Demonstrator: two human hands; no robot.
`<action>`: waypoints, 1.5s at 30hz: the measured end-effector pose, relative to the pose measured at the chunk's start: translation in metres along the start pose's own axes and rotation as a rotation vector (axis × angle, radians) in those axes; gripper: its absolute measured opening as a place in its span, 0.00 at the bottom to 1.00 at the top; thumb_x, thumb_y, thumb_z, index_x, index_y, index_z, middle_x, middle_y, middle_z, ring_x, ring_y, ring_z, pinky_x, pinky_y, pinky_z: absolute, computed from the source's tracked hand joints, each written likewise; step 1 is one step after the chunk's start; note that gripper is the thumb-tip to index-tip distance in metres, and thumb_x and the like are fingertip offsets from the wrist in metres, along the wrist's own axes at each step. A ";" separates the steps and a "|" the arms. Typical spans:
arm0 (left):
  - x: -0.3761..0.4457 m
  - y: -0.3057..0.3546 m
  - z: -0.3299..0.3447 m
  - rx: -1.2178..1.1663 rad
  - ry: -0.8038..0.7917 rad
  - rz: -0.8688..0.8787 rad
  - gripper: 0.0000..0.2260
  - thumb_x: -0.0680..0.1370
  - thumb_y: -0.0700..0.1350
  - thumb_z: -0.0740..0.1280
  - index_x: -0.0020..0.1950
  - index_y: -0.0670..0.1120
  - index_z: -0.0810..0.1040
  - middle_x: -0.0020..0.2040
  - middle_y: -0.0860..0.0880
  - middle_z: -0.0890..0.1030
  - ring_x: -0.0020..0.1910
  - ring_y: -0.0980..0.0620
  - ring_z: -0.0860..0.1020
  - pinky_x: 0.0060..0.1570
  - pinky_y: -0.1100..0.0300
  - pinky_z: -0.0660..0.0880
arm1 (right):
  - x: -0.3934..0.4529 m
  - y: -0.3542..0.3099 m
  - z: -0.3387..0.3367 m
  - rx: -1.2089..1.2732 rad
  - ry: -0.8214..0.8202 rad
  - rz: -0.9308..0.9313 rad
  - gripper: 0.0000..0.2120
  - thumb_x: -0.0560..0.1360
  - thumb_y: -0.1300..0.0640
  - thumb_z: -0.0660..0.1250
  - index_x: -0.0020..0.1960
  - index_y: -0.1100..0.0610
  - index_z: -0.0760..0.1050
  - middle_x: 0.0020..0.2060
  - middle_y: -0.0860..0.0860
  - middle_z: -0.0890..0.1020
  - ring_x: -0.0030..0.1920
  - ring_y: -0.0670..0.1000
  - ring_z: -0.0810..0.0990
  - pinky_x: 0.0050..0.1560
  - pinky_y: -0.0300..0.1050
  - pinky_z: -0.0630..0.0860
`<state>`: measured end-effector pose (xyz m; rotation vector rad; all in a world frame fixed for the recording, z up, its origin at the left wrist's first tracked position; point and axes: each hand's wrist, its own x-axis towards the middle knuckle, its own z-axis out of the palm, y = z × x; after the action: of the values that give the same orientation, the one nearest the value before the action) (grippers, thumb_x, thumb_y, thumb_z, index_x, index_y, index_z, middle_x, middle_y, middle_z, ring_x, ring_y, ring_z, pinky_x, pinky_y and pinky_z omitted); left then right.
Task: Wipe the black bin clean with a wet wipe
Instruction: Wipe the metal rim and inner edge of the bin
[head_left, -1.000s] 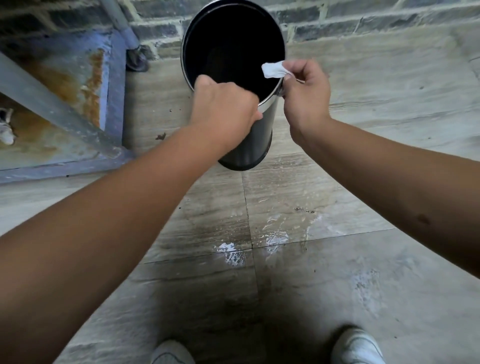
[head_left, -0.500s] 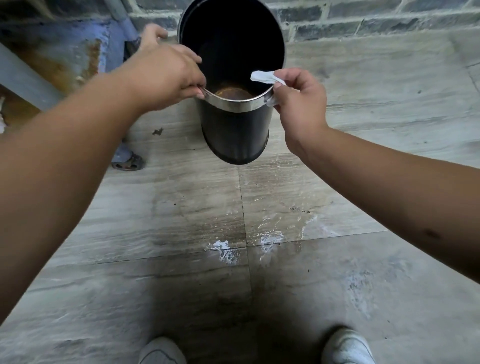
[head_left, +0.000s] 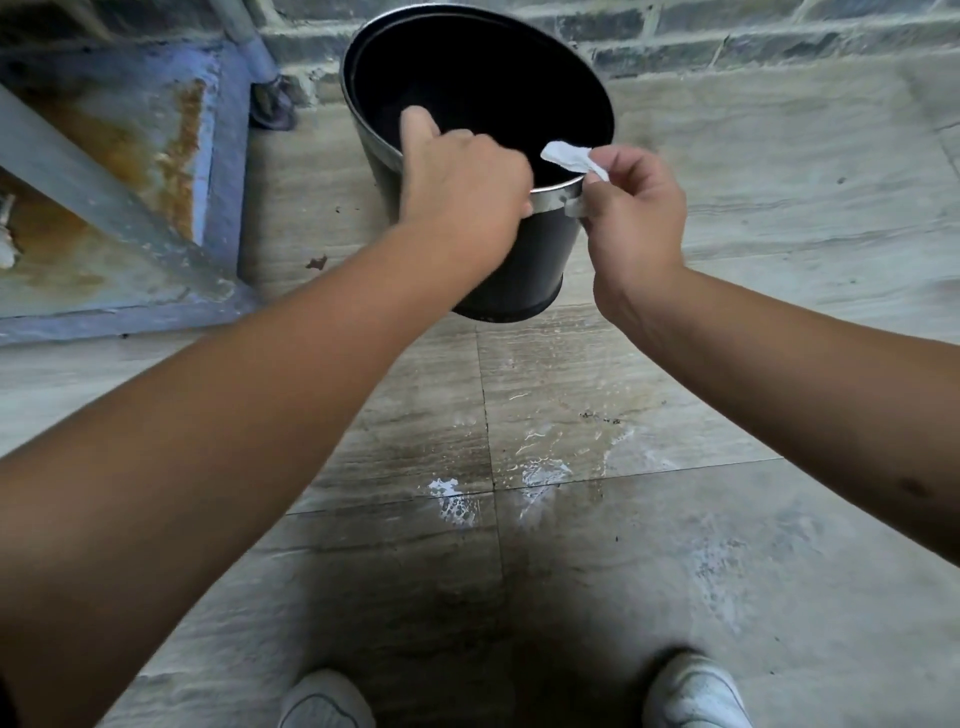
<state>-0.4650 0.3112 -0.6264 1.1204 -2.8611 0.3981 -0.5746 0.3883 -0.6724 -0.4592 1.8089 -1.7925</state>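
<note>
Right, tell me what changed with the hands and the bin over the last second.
The left hand went out to the bin's left rim half a second ago, then came back to the near rim, thumb inside, fingers outside. The bin swung with it, showing its brownish bottom, and now tips its mouth toward the camera again. The right hand kept its grip on the wipe at the right rim. The wet floor looks unchanged.

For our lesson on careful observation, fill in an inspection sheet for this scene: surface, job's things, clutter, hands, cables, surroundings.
Surface: tiled floor, wet patches and white splashes.
Job's things: black bin with a metal rim, tilted; white wipe at the rim.
Clutter: small dark bits on the tiles.
Hands: left hand grips the rim; right hand pinches the wipe.
Cables: nothing seen.
Surroundings: brick wall; rusty blue metal frame; white shoes.
</note>
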 end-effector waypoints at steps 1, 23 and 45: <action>0.005 0.012 -0.003 0.000 0.002 -0.027 0.08 0.78 0.49 0.62 0.40 0.52 0.75 0.35 0.49 0.74 0.44 0.44 0.75 0.47 0.48 0.58 | -0.004 0.001 0.002 -0.022 -0.014 -0.009 0.10 0.71 0.67 0.65 0.41 0.53 0.78 0.39 0.53 0.82 0.39 0.49 0.79 0.43 0.45 0.77; -0.026 -0.083 0.024 -0.190 -0.072 0.289 0.14 0.81 0.52 0.59 0.46 0.44 0.77 0.45 0.43 0.81 0.48 0.41 0.77 0.53 0.47 0.62 | 0.043 -0.008 0.003 0.060 0.107 0.075 0.17 0.70 0.75 0.63 0.55 0.64 0.81 0.51 0.58 0.85 0.52 0.55 0.84 0.58 0.54 0.80; -0.040 -0.128 0.037 -0.379 -0.112 0.408 0.23 0.79 0.58 0.51 0.53 0.45 0.79 0.53 0.48 0.82 0.67 0.44 0.68 0.58 0.39 0.58 | -0.016 -0.003 0.015 0.158 -0.135 0.124 0.13 0.71 0.73 0.62 0.43 0.59 0.81 0.34 0.55 0.82 0.36 0.52 0.79 0.48 0.50 0.79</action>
<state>-0.3473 0.2382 -0.6389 0.5130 -3.0699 -0.2027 -0.5540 0.3854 -0.6662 -0.3877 1.5568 -1.7590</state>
